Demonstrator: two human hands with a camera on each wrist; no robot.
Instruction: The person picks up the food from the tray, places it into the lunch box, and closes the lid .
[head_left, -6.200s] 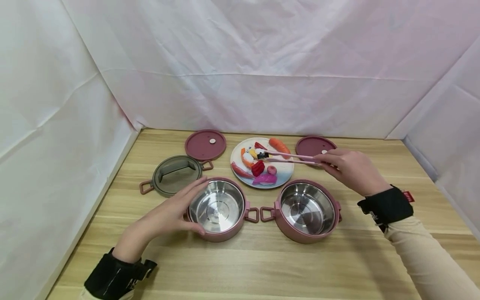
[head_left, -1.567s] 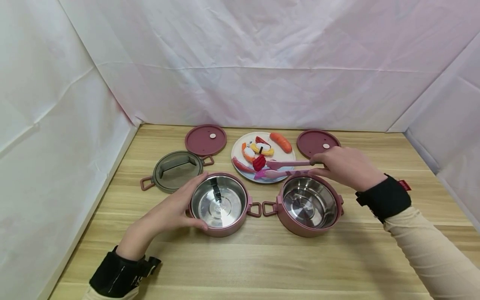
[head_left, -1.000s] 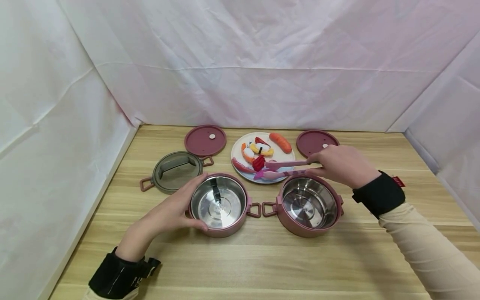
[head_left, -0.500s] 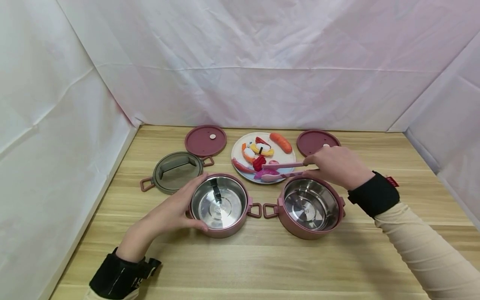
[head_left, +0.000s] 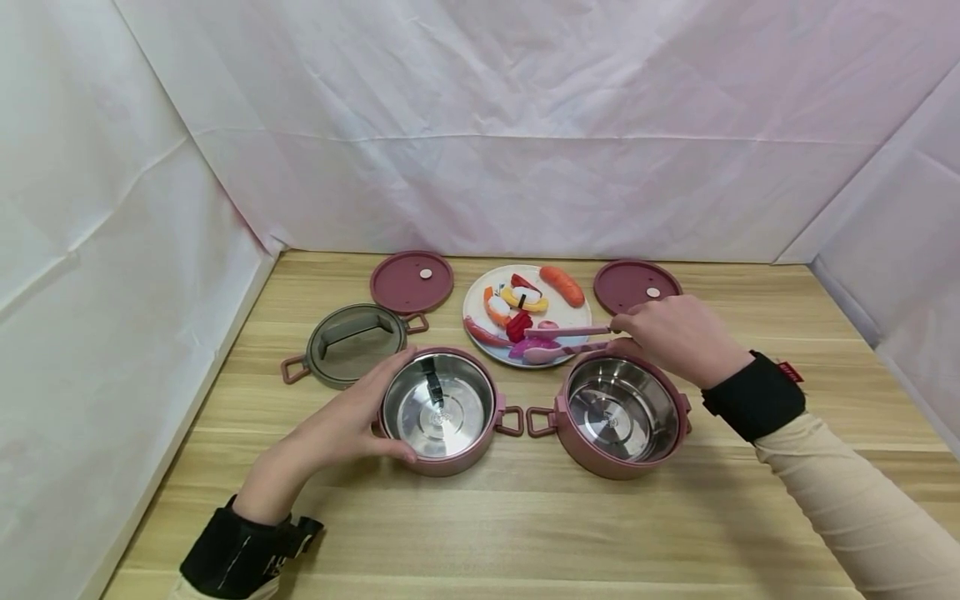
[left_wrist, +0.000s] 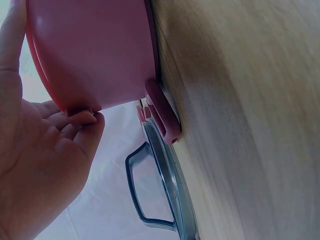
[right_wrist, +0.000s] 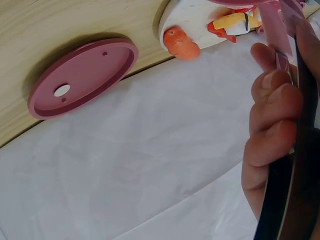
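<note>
Left hand [head_left: 348, 421] curls round the left side of the left pot [head_left: 444, 467], thumb at the near rim, fingers toward the far side. Right hand [head_left: 678, 337] grips pink tongs [head_left: 573, 332] beyond the far rim of the right pot [head_left: 611, 465]. Tong tips spread over the near part of the round plate [head_left: 576, 315], about a purple food piece [head_left: 517, 348]; cannot tell whether they pinch it. A red ruffled piece [head_left: 518, 326] sits just left of the far tip.

Also on the plate: orange-red sausage [head_left: 562, 286] at far right, yellow-topped sushi [head_left: 535, 304] near the middle, orange shrimp sushi [head_left: 493, 307] to its left.

Pots stand upright on the wooden bench [head_left: 450, 533], facing handles just apart. Glass lid [head_left: 352, 350] lies left of the plate. Left maroon lid [head_left: 405, 287] and right maroon lid [head_left: 624, 285] flank the plate, far side.
</note>
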